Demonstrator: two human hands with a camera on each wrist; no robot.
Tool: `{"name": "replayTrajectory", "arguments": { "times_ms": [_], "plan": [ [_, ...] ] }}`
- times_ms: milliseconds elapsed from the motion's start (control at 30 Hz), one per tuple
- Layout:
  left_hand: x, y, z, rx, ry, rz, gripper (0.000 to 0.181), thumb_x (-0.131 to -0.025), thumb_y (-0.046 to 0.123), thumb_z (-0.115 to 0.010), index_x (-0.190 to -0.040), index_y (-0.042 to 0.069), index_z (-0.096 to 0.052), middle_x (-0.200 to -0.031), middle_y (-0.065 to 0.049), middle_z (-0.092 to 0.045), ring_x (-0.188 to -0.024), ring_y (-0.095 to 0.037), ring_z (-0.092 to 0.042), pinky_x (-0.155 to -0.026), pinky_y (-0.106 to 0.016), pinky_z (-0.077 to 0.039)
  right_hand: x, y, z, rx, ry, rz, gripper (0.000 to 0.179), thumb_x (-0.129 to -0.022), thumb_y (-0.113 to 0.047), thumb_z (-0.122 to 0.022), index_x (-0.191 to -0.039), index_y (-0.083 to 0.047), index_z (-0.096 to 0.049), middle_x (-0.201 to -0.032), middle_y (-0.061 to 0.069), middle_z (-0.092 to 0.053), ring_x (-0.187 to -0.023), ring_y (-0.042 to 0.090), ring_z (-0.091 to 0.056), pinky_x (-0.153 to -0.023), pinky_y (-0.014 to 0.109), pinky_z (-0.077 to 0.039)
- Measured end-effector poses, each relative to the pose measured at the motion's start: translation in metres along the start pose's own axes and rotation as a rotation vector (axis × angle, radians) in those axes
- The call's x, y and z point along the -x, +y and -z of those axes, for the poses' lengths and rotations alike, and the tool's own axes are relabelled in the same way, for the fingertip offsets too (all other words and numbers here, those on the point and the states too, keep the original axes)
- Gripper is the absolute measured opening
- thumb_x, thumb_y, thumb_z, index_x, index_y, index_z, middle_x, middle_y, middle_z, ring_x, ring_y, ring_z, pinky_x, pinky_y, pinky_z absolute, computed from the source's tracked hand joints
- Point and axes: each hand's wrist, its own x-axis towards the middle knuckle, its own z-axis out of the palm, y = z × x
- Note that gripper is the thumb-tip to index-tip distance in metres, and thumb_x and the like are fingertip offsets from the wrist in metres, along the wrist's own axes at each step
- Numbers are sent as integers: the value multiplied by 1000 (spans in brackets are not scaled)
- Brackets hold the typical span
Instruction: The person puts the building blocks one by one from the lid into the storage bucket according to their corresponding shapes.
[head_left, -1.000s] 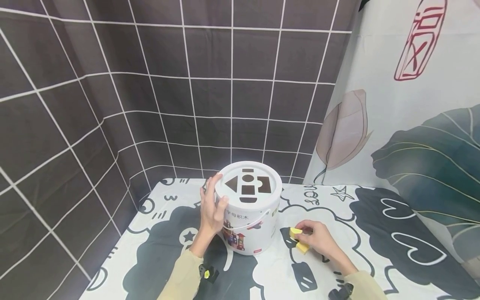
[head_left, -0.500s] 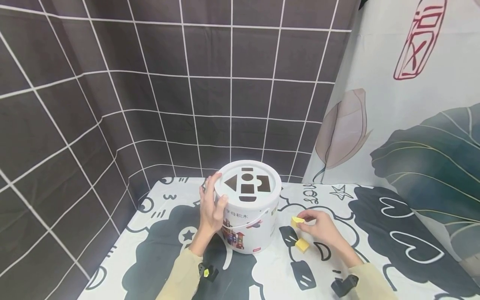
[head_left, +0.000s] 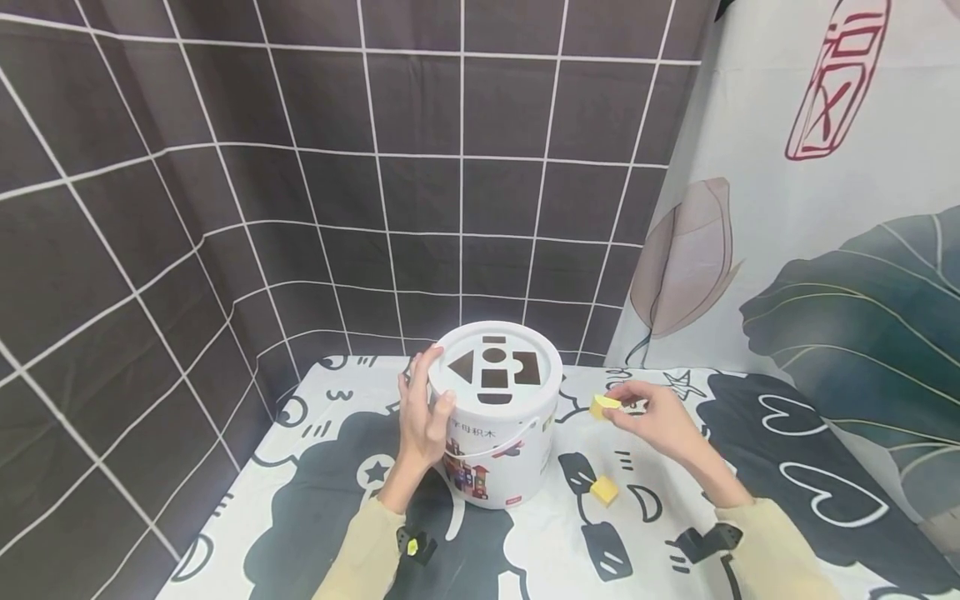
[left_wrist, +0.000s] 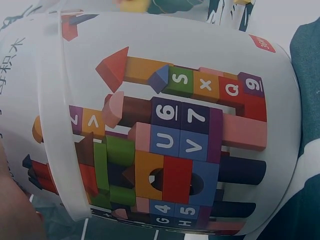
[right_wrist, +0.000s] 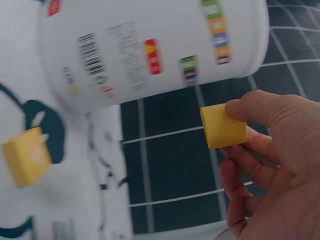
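Observation:
A white bucket with a building-block picture on its side stands upright on the cloth. Its lid has several shaped holes, among them a triangle, a circle and a rectangle. My left hand rests against the bucket's left side, fingers up along the lid's rim and thumb on the front. My right hand pinches a yellow block between thumb and fingers, raised to the right of the bucket. In the right wrist view this yellow block shows a flat squarish face. Another yellow block lies on the cloth below the right hand.
The table has a black-and-white cartoon cloth. Behind it hangs a dark curtain with a white grid. On the right a pale curtain with leaf prints hangs down to the table. A thin white handle hangs across the bucket's front.
My right hand has picked one yellow block up from beside the other and moved it up and to the right. The left hand and bucket have stayed in place.

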Motion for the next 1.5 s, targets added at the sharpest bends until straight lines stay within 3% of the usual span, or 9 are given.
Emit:
{"name": "replayTrajectory", "arguments": {
  "times_ms": [267,567,967,1167,1500],
  "plan": [
    [0,1,1,7,-2,8,65,-85,37,-40,-140,3,-49,-144,-21,-50,-139,-48,-34,-113,-68,-4,-16,-31,27,6,1,52,18,-85,-9,-76,-101,-3,-71,-96,7,-71,-94,31,-60,-79,45,-40],
    [2,0,1,-5,-8,9,65,-84,35,-40,-140,2,-49,-143,-21,-52,-139,-47,-34,-113,-69,-4,-30,-64,33,-8,18,178,15,-83,-7,-76,-98,-8,-73,-91,0,-70,-88,21,-59,-77,43,-42],
    [1,-1,1,-10,-7,-3,64,-84,34,-40,-140,2,-48,-141,-21,-53,-138,-48,-35,-112,-70,-4,-42,-98,22,-104,-59,234,13,-84,-10,-77,-97,-12,-74,-88,-6,-70,-86,17,-63,-83,42,-47],
    [3,-1,1,-9,-6,4,64,-84,33,-40,-139,2,-48,-141,-20,-53,-139,-48,-34,-112,-69,-3,-48,-110,11,-120,-86,269,13,-82,-8,-77,-94,-11,-74,-86,-6,-69,-84,16,-62,-79,41,-47],
    [1,0,1,-1,-12,10,65,-84,34,-41,-140,2,-48,-142,-20,-52,-140,-47,-33,-113,-68,-3,-54,-128,-7,-162,-125,290,13,-80,-8,-79,-91,-12,-74,-84,-8,-68,-85,26,-63,-75,46,-45]
  ]
}}
